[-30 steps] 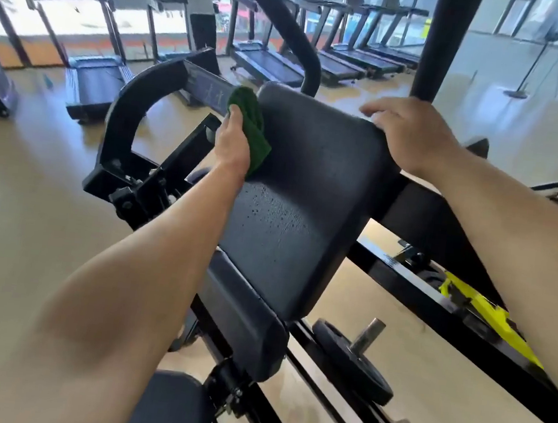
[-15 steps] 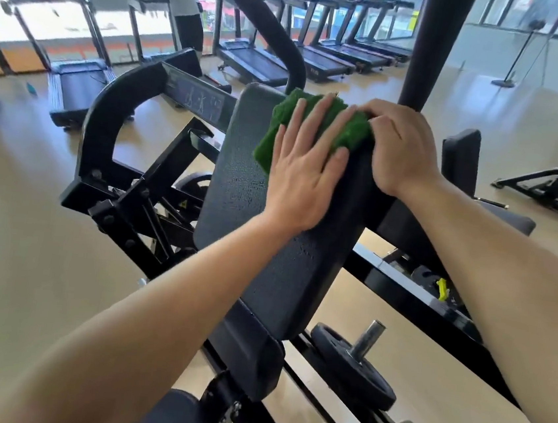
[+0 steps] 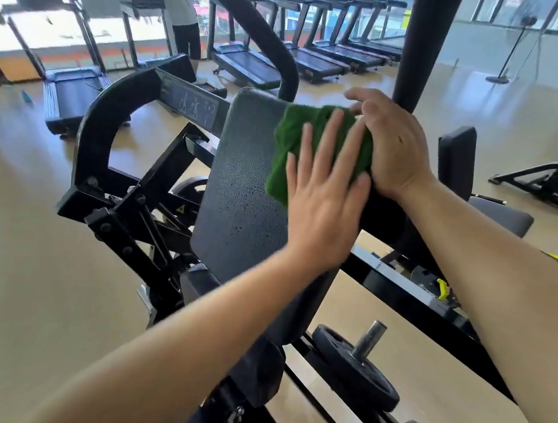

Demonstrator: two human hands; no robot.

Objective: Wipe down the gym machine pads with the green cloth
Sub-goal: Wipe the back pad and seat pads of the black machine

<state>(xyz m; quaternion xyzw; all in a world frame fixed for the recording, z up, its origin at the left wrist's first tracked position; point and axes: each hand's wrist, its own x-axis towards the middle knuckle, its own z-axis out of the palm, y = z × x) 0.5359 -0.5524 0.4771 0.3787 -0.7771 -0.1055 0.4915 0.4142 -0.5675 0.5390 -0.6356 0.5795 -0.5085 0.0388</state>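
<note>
1. Green cloth (image 3: 292, 150) lies spread on the back pad (image 3: 238, 190), at its upper right corner; it looks soft, light and likely to bunch.
2. Left hand (image 3: 322, 209) presses it flat, fingers straight.
3. Right hand (image 3: 394, 147) curls round the pad's edge.

We are in a gym. A row of treadmills (image 3: 324, 61) lines the far glass wall, and 2 more stand by the bright windows (image 3: 42, 28) on the left, with 1 person (image 3: 180, 4) standing there. Right before us we see a black steel machine frame (image 3: 108, 117) carrying a back pad (image 3: 239, 179) and a placard (image 3: 192, 104) of exercise figures. Low down, 1 weight plate (image 3: 353, 374) sits on a metal peg (image 3: 369, 338). To the right we see another padded bench (image 3: 550, 174) on the wide, pale floor (image 3: 8, 251), and a pedestal fan (image 3: 510, 46) near the wall.
</note>
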